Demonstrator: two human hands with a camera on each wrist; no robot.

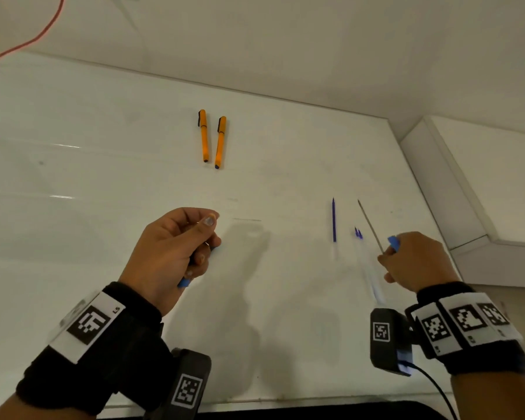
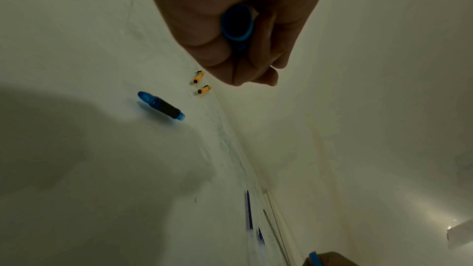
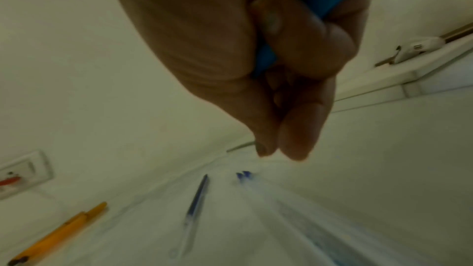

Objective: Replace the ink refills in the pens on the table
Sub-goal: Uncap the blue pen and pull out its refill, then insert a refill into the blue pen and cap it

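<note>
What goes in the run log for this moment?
left hand: grips blue barrel | right hand: grips blue pen part | orange pens: untouched | refill: on table

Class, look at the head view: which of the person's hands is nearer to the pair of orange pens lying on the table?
Left. The left hand is just below the orange pens, slightly to their left, nearer the person. The right hand is far off to the right, beside the blue refill.

Glossy smooth white table (image 1: pixel 103 177), orange plastic pens (image 1: pixel 204 136), translucent blue plastic cap (image 2: pixel 161 105)
</note>
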